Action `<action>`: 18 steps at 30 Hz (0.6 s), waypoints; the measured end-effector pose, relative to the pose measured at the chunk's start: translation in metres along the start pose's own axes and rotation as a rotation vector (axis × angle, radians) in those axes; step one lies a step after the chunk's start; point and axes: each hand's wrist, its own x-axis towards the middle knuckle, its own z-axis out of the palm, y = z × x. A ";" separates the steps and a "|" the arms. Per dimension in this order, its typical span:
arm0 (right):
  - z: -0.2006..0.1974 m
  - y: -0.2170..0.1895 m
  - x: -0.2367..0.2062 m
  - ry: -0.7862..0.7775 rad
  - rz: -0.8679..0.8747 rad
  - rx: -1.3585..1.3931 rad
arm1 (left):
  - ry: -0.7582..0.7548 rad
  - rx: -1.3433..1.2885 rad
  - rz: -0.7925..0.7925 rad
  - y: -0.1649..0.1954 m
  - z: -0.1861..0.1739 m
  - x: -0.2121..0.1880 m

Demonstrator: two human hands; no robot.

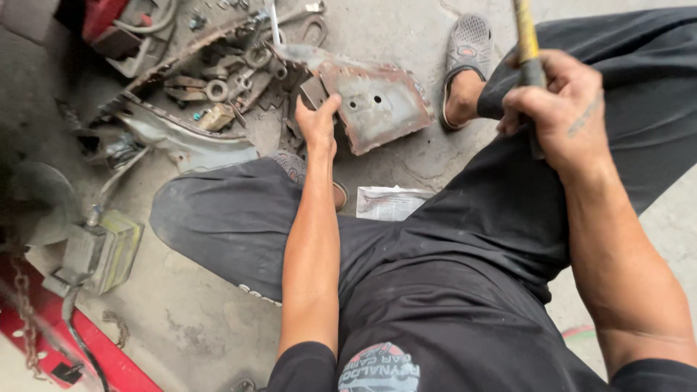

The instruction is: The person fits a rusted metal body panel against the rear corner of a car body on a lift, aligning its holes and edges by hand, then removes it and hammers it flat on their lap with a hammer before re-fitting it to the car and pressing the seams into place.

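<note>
Rusty steel bracket plate point(377, 105) at 12 o'clock: stiff, heavy, sharp-edged. Your left hand point(317, 120) pinches its left rim; right hand point(555, 101) fists the yellow-handled tool point(528, 43).

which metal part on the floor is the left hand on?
The rusty square plate with holes; the left hand grips its near-left edge. Other scrap lies untouched further left.

bare concrete floor point(406, 156) open between the knees, scrap metal pile point(225, 80) crowding upper left, rusty plate point(377, 101) ahead

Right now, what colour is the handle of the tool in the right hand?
Yellow, worn and grimy, seen in the head view: the handle rises from the right hand.
</note>
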 end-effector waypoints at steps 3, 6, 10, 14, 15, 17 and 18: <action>0.001 0.005 -0.011 -0.088 0.020 0.029 | 0.059 0.216 -0.064 -0.001 -0.003 -0.015; 0.000 0.013 -0.020 -0.112 -0.028 0.028 | 0.129 0.356 -0.021 -0.004 0.001 -0.026; 0.003 0.010 -0.028 -0.082 -0.048 -0.015 | 0.052 0.488 0.181 -0.010 0.011 -0.035; 0.010 -0.001 -0.038 -0.055 -0.104 -0.012 | -0.001 0.486 0.138 -0.019 0.020 -0.041; 0.012 -0.002 -0.043 -0.039 -0.095 -0.028 | -0.012 0.465 0.130 -0.021 0.021 -0.041; 0.017 -0.001 -0.055 -0.017 -0.111 0.036 | 0.021 0.337 0.085 -0.026 0.020 -0.039; 0.020 0.000 -0.061 -0.010 -0.122 0.066 | 0.042 0.271 0.064 -0.028 0.019 -0.037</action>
